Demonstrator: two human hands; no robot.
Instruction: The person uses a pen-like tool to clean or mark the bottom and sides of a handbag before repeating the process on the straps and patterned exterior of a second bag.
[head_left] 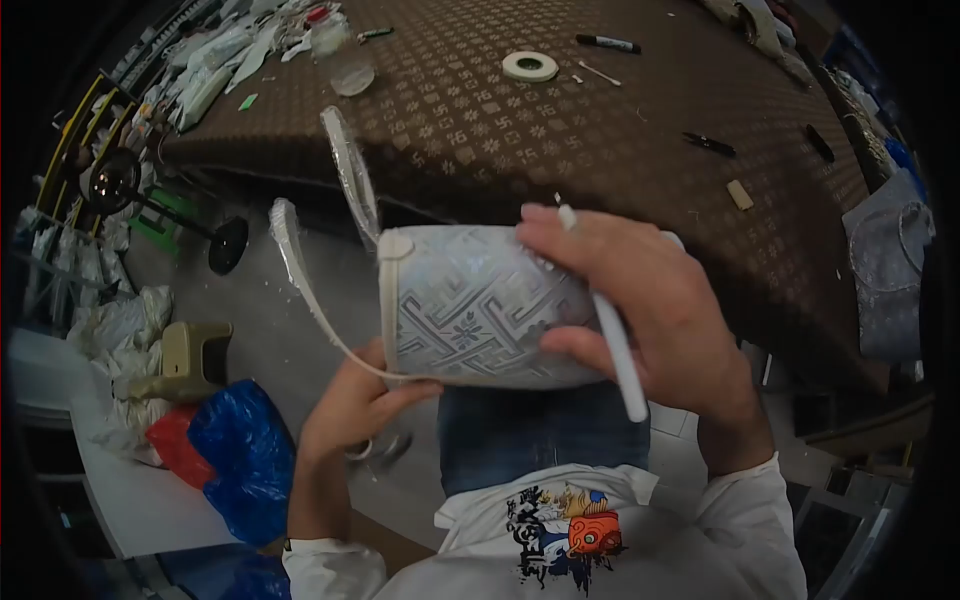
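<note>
A silvery-white patterned bag (470,310) with a pale rim hangs in the air between my hands, its rim turned to the left. Two handles wrapped in clear film (350,165) stick out from the rim side. My left hand (365,400) grips the lower left edge of the bag, thumb against it. Over the right end lies my right hand (640,300), its fingers on the upper edge and its thumb on the patterned face. A white pen-like stick (620,360) is also held in my right hand, slanting down past the thumb.
Beyond the bag is a table with a brown patterned cloth (440,90). On it lie a tape roll (530,67), a marker (608,43), black pens (709,144) and a clear jar (350,75). A stool (190,360) and blue plastic bag (243,460) stand lower left.
</note>
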